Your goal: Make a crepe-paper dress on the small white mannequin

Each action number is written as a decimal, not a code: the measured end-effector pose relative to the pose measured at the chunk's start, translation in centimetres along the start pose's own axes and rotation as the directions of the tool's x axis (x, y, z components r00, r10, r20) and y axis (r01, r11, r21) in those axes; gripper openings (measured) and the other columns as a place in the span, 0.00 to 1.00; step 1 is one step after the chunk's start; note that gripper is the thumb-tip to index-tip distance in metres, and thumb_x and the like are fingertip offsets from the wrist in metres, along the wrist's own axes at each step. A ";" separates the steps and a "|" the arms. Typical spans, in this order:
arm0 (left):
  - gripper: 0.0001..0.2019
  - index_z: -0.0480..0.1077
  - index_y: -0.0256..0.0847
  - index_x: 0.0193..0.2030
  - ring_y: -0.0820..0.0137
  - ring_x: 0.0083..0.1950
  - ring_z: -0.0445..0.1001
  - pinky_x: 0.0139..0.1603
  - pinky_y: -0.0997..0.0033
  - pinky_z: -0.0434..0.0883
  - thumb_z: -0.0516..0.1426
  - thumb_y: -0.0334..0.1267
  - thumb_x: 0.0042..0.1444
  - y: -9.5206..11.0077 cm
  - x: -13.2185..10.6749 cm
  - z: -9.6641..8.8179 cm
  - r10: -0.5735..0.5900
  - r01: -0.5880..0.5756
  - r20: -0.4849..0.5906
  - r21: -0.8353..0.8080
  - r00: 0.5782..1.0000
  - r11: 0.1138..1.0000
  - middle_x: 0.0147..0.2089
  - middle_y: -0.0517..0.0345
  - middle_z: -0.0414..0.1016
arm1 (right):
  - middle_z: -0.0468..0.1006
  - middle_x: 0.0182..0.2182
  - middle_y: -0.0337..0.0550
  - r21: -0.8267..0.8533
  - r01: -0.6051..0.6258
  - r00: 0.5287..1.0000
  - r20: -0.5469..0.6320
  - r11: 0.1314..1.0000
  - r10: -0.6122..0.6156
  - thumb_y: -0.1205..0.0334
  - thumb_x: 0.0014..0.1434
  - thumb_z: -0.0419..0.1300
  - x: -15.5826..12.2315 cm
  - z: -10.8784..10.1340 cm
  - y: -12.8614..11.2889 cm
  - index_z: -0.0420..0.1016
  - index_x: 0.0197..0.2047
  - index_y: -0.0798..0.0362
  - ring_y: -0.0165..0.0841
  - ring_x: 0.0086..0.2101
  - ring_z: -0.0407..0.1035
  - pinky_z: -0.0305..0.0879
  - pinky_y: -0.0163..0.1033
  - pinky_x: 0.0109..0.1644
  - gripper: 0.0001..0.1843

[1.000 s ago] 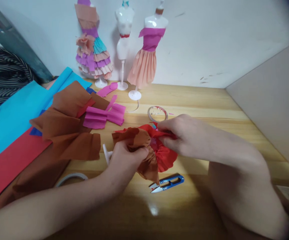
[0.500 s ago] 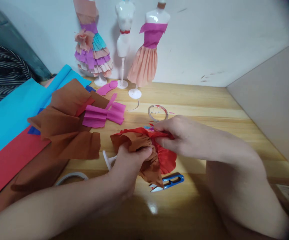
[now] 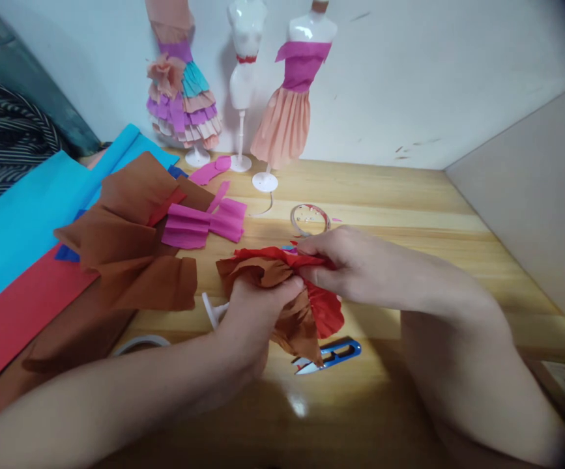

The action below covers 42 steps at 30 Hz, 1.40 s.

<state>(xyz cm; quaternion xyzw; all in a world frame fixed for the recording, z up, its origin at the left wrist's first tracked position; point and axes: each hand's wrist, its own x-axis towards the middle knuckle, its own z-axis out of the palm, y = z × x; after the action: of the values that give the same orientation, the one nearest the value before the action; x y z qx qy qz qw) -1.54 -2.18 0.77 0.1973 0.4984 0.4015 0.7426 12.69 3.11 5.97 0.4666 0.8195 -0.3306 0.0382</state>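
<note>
- Sitting at frame centre, the red-and-brown crepe bundle is gripped from both sides: left hand clenched on its brown folds, right hand pinching its red top edge.
- Blue snips lie just below it.
- Bare table stretches right; brown paper sheets crowd the left.

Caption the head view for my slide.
Left hand and right hand pinch a red-and-brown paper dress near blue snips on a wooden table, small mannequins standing by the wall.
</note>
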 end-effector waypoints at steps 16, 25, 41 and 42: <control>0.09 0.75 0.41 0.34 0.66 0.41 0.79 0.44 0.69 0.74 0.62 0.29 0.44 -0.3 0.3 -0.2 0.141 -0.113 -0.125 0.212 0.982 0.971 0.38 0.58 0.81 | 0.68 0.17 0.33 -0.052 0.014 1.000 0.000 0.999 -0.014 0.72 0.59 0.52 -0.2 -0.2 0.1 0.70 0.27 0.53 0.27 0.21 0.61 0.53 0.33 0.28 0.11; 0.13 0.75 0.40 0.39 0.67 0.43 0.79 0.44 0.71 0.74 0.62 0.28 0.44 -0.4 0.3 0.4 0.083 -0.081 -0.078 0.028 0.993 0.996 0.41 0.57 0.81 | 0.70 0.19 0.35 -0.013 0.033 0.999 -0.002 0.999 -0.033 0.71 0.59 0.52 0.1 0.2 0.2 0.66 0.26 0.53 0.28 0.21 0.61 0.53 0.33 0.27 0.10; 0.10 0.74 0.36 0.38 0.68 0.37 0.77 0.43 0.68 0.74 0.61 0.31 0.46 1.0 -0.2 -0.3 -0.046 0.058 0.082 -0.150 0.996 0.987 0.36 0.53 0.78 | 0.71 0.22 0.37 0.077 0.069 0.998 -0.013 0.995 -0.068 0.65 0.59 0.53 0.6 0.4 1.0 0.68 0.27 0.53 0.28 0.23 0.64 0.55 0.34 0.28 0.09; 0.10 0.74 0.36 0.38 0.68 0.39 0.77 0.43 0.69 0.74 0.62 0.32 0.47 1.1 -0.4 -0.5 -0.039 0.050 0.080 -0.142 0.996 0.989 0.38 0.53 0.78 | 0.71 0.22 0.38 0.065 0.055 0.998 -0.017 0.996 -0.054 0.64 0.59 0.53 0.6 0.4 1.0 0.68 0.27 0.53 0.29 0.23 0.64 0.55 0.34 0.28 0.10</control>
<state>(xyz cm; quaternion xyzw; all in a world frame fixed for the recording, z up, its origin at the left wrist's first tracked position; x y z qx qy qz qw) -2.53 -1.83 1.55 0.1472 0.4433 0.4118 0.7824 13.01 3.65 4.94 0.4475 0.8209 -0.3548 0.0074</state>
